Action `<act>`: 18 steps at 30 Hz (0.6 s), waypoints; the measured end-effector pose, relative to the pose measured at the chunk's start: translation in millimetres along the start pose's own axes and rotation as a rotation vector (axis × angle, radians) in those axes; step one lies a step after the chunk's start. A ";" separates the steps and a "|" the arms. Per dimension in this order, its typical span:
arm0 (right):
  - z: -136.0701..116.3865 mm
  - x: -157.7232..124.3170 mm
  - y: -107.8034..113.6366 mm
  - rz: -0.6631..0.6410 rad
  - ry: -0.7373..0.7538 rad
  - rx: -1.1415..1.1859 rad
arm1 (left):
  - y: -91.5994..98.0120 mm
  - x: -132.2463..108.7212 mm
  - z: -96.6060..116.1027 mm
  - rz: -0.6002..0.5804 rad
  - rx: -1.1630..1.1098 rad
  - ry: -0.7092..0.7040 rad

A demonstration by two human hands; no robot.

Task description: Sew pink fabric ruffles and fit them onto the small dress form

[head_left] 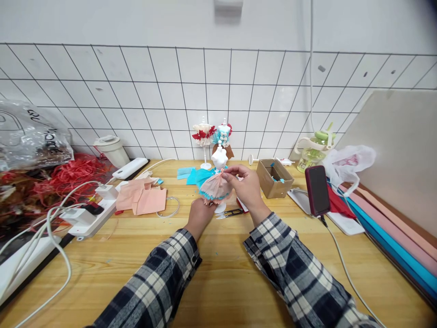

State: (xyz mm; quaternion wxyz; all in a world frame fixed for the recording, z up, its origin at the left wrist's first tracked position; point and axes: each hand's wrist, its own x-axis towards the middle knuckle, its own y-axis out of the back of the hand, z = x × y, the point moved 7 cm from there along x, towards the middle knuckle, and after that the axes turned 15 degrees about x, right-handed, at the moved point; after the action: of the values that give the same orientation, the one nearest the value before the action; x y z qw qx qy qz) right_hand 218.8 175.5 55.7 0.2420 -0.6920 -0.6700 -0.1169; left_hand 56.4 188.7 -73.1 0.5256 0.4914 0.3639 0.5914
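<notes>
A small white mannequin bust (pixel 219 157) stands on the wooden table (pixel 218 273), dressed in a pleated pink paper skirt (pixel 215 186) with a turquoise fringe along its hem. My left hand (pixel 200 216) grips the skirt from below, its fingers hidden under the paper. My right hand (pixel 246 186) pinches the top of the skirt at the bust's waist with thumb and forefinger. Both sleeves are black-and-white plaid. Small black thread snips (pixel 229 213) lie on the table just under my right hand.
Pink paper sheets (pixel 142 197) and turquoise paper (pixel 191 174) lie left of the bust. Two dressed mannequins (pixel 213 134) stand by the tiled wall. A cardboard box (pixel 274 177), a propped phone (pixel 317 190), a power strip (pixel 91 215), red raffia (pixel 68 175) and paper rolls (pixel 392 232) surround the work.
</notes>
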 end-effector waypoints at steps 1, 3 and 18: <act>0.0 -0.4 -0.4 -0.002 0.013 -0.006 | 0.1 0.1 0.7 0.000 0.004 -0.004; 0.3 -0.8 -0.3 0.003 0.027 -0.018 | 0.1 0.2 2.4 -0.002 0.009 -0.016; 1.6 -3.8 2.0 0.034 0.107 -0.118 | 0.8 -2.3 7.7 0.011 0.050 -0.063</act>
State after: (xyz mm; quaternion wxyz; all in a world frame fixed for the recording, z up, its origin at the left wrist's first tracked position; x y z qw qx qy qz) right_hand 220.2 173.0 52.1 0.2384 -0.7092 -0.6361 -0.1887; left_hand 63.5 185.7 -70.8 0.5211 0.5248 0.3590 0.5693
